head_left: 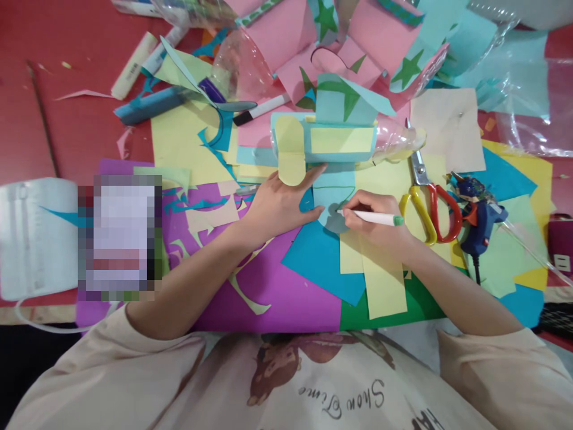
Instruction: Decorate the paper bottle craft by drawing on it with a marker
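Observation:
My right hand (373,218) is closed around a white pen (376,218) with a green end, its tip touching a light blue paper piece (333,191) that carries a drawn line. My left hand (280,203) lies flat with fingers stretched out, pressing on the same light blue paper from the left. Just behind both hands lies a clear plastic bottle (394,140) wrapped in light blue and yellow paper pieces (326,143), like a paper plane.
Yellow-and-red scissors (430,203) and a blue glue gun (478,218) lie to the right. Coloured paper sheets and scraps cover the red table (67,107). A black marker (262,108), glue sticks (133,65) and cut bottle parts lie behind. A white box (38,236) sits left.

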A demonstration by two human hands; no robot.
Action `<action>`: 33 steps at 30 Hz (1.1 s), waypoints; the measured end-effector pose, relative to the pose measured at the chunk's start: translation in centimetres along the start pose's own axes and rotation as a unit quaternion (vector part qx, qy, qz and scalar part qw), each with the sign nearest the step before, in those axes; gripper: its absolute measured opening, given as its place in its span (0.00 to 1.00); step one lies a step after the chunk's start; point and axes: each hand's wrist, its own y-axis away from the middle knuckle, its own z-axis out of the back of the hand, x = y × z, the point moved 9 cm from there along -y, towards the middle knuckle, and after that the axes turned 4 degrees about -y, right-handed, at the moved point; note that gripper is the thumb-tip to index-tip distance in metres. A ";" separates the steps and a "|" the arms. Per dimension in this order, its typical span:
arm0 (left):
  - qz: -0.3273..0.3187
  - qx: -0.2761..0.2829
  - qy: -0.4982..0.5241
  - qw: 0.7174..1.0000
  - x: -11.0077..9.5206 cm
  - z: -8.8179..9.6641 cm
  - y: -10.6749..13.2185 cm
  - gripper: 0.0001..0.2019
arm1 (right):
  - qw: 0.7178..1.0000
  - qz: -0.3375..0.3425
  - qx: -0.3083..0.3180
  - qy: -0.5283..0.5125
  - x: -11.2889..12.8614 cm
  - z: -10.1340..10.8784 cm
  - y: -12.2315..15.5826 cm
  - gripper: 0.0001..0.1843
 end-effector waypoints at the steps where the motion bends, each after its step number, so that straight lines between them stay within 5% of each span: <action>1: -0.002 -0.004 -0.001 1.000 0.0 0.0 0.0 0.33 | 1.000 0.001 0.007 -0.005 0.0 -0.3 0.1 0.10; 29: 0.006 0.012 0.033 0.999 0.2 -0.1 0.0 0.33 | 0.996 -0.013 0.090 0.019 0.8 -2.2 0.7 0.05; 33: 0.008 0.014 0.024 1.000 0.1 -0.1 0.0 0.33 | 0.995 -0.031 0.078 -0.045 0.8 -1.9 0.4 0.06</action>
